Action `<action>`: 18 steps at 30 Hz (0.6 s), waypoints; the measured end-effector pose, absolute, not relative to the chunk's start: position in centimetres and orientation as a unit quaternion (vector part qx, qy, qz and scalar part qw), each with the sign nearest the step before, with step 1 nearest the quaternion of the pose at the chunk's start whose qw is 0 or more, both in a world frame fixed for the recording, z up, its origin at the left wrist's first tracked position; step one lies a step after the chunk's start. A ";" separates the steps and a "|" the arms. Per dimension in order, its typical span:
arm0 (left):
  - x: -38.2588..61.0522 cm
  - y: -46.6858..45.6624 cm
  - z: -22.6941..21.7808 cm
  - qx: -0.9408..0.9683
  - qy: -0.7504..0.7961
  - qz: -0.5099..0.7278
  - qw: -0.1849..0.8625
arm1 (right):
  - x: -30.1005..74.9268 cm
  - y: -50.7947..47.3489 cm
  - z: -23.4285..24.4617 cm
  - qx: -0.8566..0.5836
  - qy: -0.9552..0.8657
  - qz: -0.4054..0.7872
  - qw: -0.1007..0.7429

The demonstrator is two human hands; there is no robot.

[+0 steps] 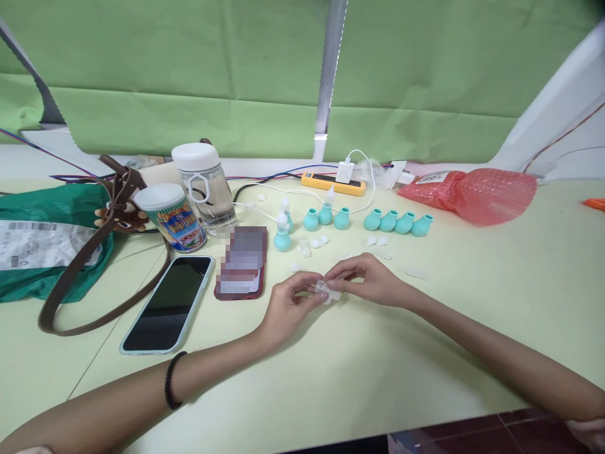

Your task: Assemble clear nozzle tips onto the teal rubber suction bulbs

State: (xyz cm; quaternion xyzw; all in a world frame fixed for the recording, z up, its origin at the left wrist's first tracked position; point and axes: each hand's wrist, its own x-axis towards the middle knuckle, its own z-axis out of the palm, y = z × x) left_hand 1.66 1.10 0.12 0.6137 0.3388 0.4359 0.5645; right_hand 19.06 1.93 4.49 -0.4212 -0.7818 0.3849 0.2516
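Observation:
Near the middle of the table, my left hand point(289, 306) and my right hand point(371, 282) meet with their fingertips pinched on a small translucent plastic piece point(333, 294). Fingers cover part of it, so its exact kind is unclear. Beyond my hands stand several turquoise squeeze bulbs point(311, 220), some with open necks. A bulb with a pointed translucent nozzle point(282, 238) stands nearest on the left, and a few others also carry nozzles. Loose white nozzle tips point(320, 242) and clear plastic bits point(304, 249) lie between the bulbs and my hands.
To the left are a phone in a light case point(170, 306), a red-cased phone point(242, 261), a noodle cup point(176, 221), a water bottle point(205, 189), a brown strap point(61, 315) and a green parcel point(97, 271). Behind sit a yellow power strip point(326, 183) and red bubble wrap point(491, 195).

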 end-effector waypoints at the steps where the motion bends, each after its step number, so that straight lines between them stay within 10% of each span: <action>1: 1.7 1.1 0.1 0.613 0.344 0.440 0.560 | 19.2 1.8 4.5 -0.425 -0.785 0.372 0.253; 18: 1.6 0.2 -0.2 0.810 0.292 0.384 0.332 | 25.0 1.4 4.0 -0.485 -0.867 0.090 -0.061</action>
